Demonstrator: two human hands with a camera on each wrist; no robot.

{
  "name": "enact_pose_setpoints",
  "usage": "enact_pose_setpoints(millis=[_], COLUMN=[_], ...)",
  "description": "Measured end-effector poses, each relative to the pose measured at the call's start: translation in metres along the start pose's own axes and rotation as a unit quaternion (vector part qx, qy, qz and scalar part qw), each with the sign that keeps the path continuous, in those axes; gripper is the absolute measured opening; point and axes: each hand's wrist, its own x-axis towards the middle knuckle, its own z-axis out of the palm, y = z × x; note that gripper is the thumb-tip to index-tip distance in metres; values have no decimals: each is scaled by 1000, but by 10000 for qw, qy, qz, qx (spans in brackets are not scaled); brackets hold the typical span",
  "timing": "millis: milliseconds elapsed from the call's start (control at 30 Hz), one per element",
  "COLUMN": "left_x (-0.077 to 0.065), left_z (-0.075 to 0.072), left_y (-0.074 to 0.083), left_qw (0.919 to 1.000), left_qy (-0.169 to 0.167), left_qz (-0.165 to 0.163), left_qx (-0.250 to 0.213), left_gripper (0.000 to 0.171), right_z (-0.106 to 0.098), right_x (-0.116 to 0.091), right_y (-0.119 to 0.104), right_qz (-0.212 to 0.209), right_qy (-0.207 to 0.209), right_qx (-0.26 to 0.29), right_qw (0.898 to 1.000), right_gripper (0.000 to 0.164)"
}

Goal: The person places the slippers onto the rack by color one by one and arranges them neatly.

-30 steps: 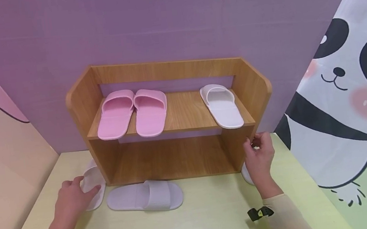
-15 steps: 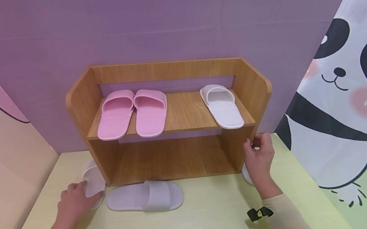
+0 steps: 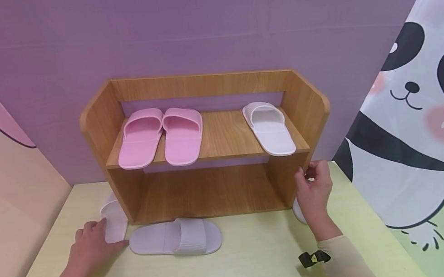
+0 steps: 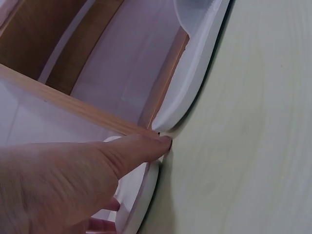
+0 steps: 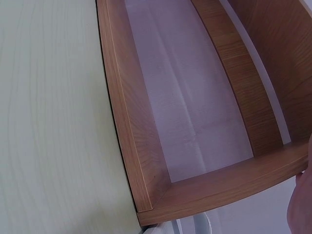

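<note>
A two-tier wooden shoe rack (image 3: pixel 211 155) stands against the purple backdrop. Left of it, a white slipper (image 3: pixel 115 221) lies partly behind the side panel. My left hand (image 3: pixel 90 247) lies over that slipper's near end, fingers at its left edge. The thumb reaches right to the rack's front corner, as the left wrist view shows. A second white slipper (image 3: pixel 175 238) lies sideways before the rack. My right hand (image 3: pixel 314 189) pinches the front edge of the right side panel with curled fingers. Behind it, another white slipper (image 3: pixel 299 212) is mostly hidden.
On the upper shelf sit two pink slippers (image 3: pixel 141 138) side by side and a single white slipper (image 3: pixel 269 128) at the right. The pale table (image 3: pixel 229 274) extends toward me. A panda-printed panel (image 3: pixel 419 134) borders the right side.
My left hand has shifted slightly, its thumb swinging off the slipper's sole down to the rack's front corner. The right hand stays where it was, and the slippers look unmoved.
</note>
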Motion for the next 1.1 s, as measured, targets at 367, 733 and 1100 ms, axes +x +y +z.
enact_pose_setpoints(millis=[367,733,1100], left_x=[1,-1,1], left_z=[0,0,5], left_y=[-3,-2,-4], left_qw=[9997,9998,9980], left_qy=[4,26,508], left_qz=[58,-80,-190], left_qx=[-233,-206,-309], left_gripper=[106,104,82], right_z=[0,0,1], right_x=[0,0,0], right_y=[0,1,3], right_qz=[-33,-52,-48], right_qy=[-8,19,-10], right_qx=[-56,-33,7], right_qw=[10000,10000,10000], right_gripper=[10,9,10])
